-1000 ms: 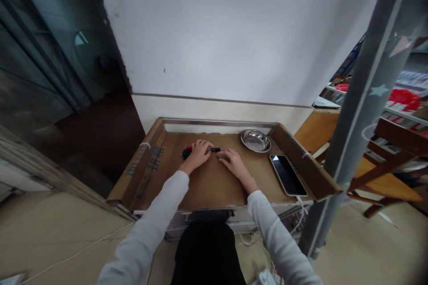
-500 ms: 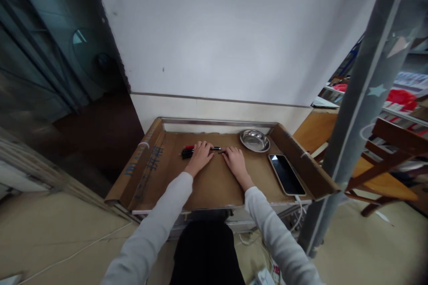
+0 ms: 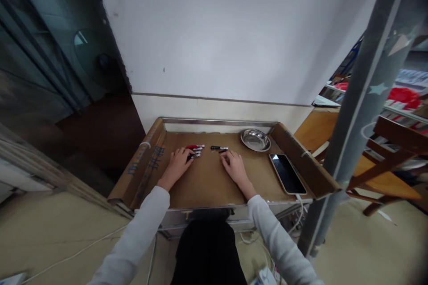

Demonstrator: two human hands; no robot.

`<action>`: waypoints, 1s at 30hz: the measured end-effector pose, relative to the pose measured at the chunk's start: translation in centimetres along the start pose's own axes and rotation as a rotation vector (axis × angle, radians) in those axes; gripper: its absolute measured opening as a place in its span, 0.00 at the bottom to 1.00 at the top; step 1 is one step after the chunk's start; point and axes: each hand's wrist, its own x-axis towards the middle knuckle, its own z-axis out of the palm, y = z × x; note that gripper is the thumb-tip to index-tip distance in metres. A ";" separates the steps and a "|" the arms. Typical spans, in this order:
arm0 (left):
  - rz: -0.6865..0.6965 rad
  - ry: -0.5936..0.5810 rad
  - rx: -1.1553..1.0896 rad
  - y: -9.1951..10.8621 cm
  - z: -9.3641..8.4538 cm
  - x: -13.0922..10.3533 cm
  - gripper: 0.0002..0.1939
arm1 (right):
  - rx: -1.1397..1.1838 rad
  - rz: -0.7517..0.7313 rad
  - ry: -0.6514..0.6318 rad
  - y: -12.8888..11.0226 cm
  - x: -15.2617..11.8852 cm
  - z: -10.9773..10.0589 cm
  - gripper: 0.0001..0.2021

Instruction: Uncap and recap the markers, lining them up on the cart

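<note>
A small group of pens lies left of centre on the cardboard surface: a red pen [image 3: 195,147] at the back and black pens [image 3: 194,155] in front. My left hand [image 3: 178,164] has its bent fingers closed at the left end of the black ones, partly covering them. Apart from that group, a single black pen [image 3: 219,148] rests crosswise near the middle. Just in front of it is my right hand [image 3: 235,167], fingers curled and pinched together at a small dark piece too small to name.
A round steel dish [image 3: 255,140] stands at the back right. In front of it lies a phone [image 3: 287,173] with a white cable [image 3: 300,205] plugged in. Raised cardboard sides [image 3: 302,160] edge the surface, and a white panel [image 3: 214,40] rises behind it.
My left hand has moved left, off the single black pen and over to the pen group, whose right ends now show. The right hand has hardly moved.
</note>
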 end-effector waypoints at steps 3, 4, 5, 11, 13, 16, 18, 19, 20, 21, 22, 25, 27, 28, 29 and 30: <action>0.058 -0.023 -0.033 0.3 -0.4 -0.6 0.08 | 0.252 0.036 0.017 -0.9 -0.2 0.7 0.11; 0.081 -0.031 -0.057 0.7 -0.5 -0.7 0.08 | 0.344 0.056 0.021 -1.2 -0.1 1.0 0.12; 0.104 -0.039 -0.088 1.2 -0.7 -0.7 0.08 | 0.432 0.081 0.023 -1.6 0.0 1.4 0.12; 0.295 -0.021 -0.408 5.2 -1.4 0.2 0.12 | 0.994 0.366 -0.132 -2.8 1.1 1.3 0.14; 0.281 0.084 -0.531 6.4 -1.0 0.8 0.13 | 1.223 0.481 -0.213 -2.6 1.2 0.3 0.14; 0.143 0.334 -0.722 7.8 -0.2 1.4 0.17 | 1.448 0.591 -0.221 -2.1 1.1 -1.0 0.12; 0.110 0.351 -0.778 8.4 0.1 1.6 0.18 | 1.535 0.645 -0.212 -1.6 1.0 -1.3 0.10; 0.120 0.306 -0.780 8.6 0.2 1.7 0.18 | 1.570 0.665 -0.212 -1.4 1.0 -1.4 0.10; 0.140 0.246 -0.773 8.7 0.1 1.7 0.18 | 1.600 0.679 -0.216 -1.2 1.0 -1.3 0.10; 0.165 0.187 -0.763 8.8 0.0 1.7 0.19 | 1.626 0.687 -0.222 -1.0 1.0 -1.2 0.10; 0.187 0.139 -0.758 8.8 -0.2 1.8 0.20 | 1.645 0.691 -0.229 -0.8 0.9 -1.0 0.10; 0.178 0.072 -0.793 8.5 -0.6 2.4 0.18 | 1.682 0.688 -0.273 -0.3 0.7 -0.6 0.10; 0.093 0.061 -0.858 7.8 -0.8 3.1 0.16 | 1.702 0.696 -0.311 0.1 0.4 -0.5 0.10; 0.042 0.063 -0.903 7.4 -0.9 3.4 0.16 | 1.715 0.702 -0.323 0.3 0.3 -0.4 0.10; -0.007 0.068 -0.954 6.9 -1.0 3.7 0.16 | 1.726 0.707 -0.329 0.5 0.2 -0.3 0.10; -0.051 0.076 -1.002 6.3 -1.1 3.9 0.17 | 1.732 0.711 -0.328 0.8 0.1 -0.3 0.10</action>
